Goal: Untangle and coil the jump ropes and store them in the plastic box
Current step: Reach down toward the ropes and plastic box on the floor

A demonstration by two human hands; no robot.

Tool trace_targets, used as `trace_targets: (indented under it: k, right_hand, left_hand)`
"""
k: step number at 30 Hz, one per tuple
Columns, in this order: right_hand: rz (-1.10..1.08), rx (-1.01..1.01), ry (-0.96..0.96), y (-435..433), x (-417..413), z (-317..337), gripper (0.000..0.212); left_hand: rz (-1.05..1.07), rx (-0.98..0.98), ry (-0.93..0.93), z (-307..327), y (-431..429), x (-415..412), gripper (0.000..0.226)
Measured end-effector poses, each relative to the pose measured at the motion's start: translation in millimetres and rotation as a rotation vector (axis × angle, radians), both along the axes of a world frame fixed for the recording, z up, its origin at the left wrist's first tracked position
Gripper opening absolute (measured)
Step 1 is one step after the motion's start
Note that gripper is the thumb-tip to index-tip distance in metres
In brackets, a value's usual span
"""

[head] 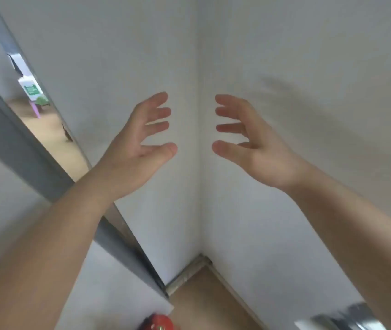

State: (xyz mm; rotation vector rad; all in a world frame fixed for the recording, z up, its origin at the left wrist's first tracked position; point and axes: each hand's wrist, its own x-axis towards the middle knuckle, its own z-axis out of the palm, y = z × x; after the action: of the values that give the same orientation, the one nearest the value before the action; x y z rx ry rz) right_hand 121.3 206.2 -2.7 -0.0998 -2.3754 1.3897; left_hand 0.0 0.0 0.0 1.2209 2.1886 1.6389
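My left hand (139,144) and my right hand (251,144) are raised in front of a white wall corner, palms facing each other with a gap between them. The fingers of both are spread and loosely bent, and neither hand holds anything. No jump rope and no plastic box show in the head view. A small red object (160,322) peeks in at the bottom edge, too cut off to identify.
Two white walls meet at a corner (200,210) straight ahead, with wooden floor (204,303) below. A grey door frame (23,148) runs diagonally on the left, opening onto another room. A shiny metallic object (342,317) sits blurred at the bottom right.
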Motion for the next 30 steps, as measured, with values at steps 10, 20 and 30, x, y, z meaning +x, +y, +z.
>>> trace_targets:
  k: [10, 20, 30]
  right_hand:
    - [-0.213, -0.192, -0.221, -22.1, 81.7, -121.6, 0.065]
    - [-0.571, -0.502, -0.29, -31.6, 281.3, -193.3, 0.059]
    - [-1.094, -0.708, -0.185, -60.9, 537.5, -221.9, 0.056]
  left_hand:
    - [-0.172, -0.218, -0.216, -109.9, 10.4, 47.3, 0.069]
    - [-0.592, -0.363, -0.341, -190.2, 80.9, 194.3, 0.056]
    - [-1.043, -0.565, -0.281, -211.1, 172.6, 420.8, 0.053]
